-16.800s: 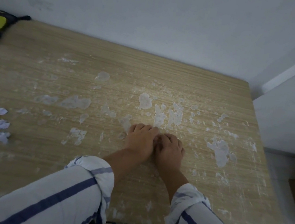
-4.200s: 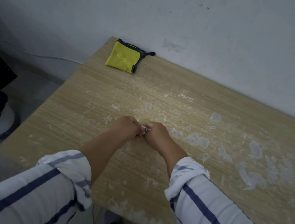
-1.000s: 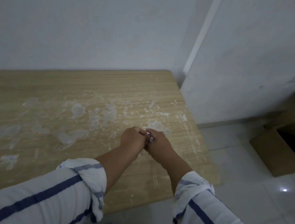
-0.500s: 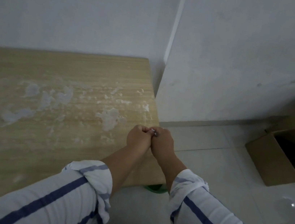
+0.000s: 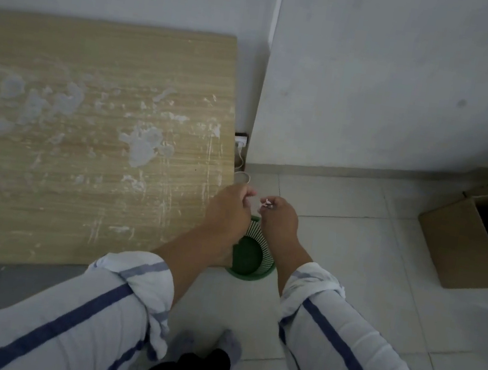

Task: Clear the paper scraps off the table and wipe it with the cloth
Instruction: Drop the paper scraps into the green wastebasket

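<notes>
Both hands hang over a green mesh bin (image 5: 252, 259) on the floor, just off the wooden table's (image 5: 85, 187) right edge. My right hand (image 5: 279, 218) is shut on a small wad of paper scraps (image 5: 266, 203) that shows white and pink at its fingertips. My left hand (image 5: 231, 208) is curled a little to the left of it, a small gap between the two; whether it holds any scraps I cannot tell. White smeared patches (image 5: 143, 145) cover the tabletop. The cloth is out of view.
An open cardboard box (image 5: 476, 242) stands on the tiled floor at the right. A wall socket with a white cable (image 5: 240, 145) sits behind the table's right corner. White walls close the back. My feet (image 5: 204, 344) stand below the bin.
My view and both hands have swung right, off the table edge and over the green bin. The hands, pressed together before, have parted slightly.
</notes>
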Action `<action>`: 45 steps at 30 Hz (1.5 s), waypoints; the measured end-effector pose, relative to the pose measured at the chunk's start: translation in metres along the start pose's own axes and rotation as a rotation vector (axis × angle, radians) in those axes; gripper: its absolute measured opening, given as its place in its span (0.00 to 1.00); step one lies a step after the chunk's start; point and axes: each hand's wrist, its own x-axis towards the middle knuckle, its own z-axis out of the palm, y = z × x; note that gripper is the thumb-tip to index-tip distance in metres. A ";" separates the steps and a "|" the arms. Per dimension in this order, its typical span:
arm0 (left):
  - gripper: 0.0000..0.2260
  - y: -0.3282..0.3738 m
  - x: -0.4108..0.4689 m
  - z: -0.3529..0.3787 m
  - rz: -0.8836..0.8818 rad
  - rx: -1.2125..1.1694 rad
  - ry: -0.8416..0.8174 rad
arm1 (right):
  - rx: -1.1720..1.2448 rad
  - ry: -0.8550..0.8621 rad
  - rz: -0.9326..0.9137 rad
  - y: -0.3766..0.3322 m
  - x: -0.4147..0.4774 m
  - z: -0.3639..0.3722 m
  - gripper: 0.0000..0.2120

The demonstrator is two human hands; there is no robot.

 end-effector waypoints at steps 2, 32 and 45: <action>0.13 -0.004 0.004 0.003 0.092 0.077 0.017 | -0.018 -0.019 0.027 0.017 0.010 0.008 0.12; 0.31 -0.036 0.033 0.017 0.094 0.586 0.092 | -0.488 -0.144 0.070 0.160 0.102 0.118 0.12; 0.31 -0.037 0.031 0.016 0.115 0.579 0.094 | -0.377 -0.060 0.160 0.171 0.105 0.136 0.14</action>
